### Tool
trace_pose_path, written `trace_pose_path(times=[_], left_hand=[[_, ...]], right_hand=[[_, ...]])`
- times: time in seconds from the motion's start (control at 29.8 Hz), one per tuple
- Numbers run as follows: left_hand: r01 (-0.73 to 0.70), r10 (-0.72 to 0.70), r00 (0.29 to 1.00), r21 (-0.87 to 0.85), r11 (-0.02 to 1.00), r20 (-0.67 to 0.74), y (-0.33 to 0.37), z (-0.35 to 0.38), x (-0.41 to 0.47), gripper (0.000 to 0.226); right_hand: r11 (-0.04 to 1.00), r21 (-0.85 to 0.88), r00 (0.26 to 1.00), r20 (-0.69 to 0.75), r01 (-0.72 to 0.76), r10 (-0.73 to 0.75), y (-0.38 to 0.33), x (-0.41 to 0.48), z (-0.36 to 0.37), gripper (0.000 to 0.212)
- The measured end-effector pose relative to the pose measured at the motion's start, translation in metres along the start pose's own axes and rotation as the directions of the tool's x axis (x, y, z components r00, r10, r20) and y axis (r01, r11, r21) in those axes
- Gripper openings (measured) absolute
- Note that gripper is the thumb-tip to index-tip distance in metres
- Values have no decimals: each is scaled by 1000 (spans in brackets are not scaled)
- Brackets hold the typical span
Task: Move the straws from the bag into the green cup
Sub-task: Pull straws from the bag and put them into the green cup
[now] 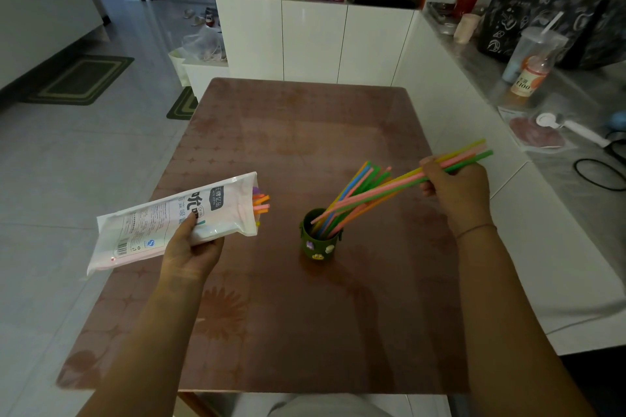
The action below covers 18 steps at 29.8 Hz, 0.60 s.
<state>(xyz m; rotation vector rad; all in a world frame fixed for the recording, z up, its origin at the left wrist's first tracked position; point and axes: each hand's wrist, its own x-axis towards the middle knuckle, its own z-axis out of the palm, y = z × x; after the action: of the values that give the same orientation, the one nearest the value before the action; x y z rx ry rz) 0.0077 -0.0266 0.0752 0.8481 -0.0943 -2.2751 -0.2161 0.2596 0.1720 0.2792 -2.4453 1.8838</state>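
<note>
A small green cup (318,242) with little stickers stands upright near the middle of the brown table (288,315). Several coloured straws (355,189) lean out of it to the upper right. My right hand (455,188) grips a few long straws (399,181) (pink, yellow, green) near their upper end; their lower ends reach the cup's mouth. My left hand (191,247) holds a white plastic straw bag (176,220) tilted over the table's left edge. Orange and purple straw ends (261,201) stick out of the bag's open mouth, which points toward the cup.
A white cabinet (315,41) stands behind the table. A grey counter (559,118) on the right carries a drink bottle (526,76), a black bag, a red vase and a cable. Tiled floor with mats lies to the left.
</note>
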Motion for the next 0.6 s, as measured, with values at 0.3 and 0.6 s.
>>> trace_pose_path(times=[0.3,0.6], left_hand=[[16,-15,1000,16,1000,-7,-5,-1,0,50],[0,0,1000,23,1000,-2,0,-4,-3,46]], right_hand=[[923,-313,973,129,222,-191,-27,-11,48,27],[891,-310,932,257,331,-257,-48,-12,71,29]])
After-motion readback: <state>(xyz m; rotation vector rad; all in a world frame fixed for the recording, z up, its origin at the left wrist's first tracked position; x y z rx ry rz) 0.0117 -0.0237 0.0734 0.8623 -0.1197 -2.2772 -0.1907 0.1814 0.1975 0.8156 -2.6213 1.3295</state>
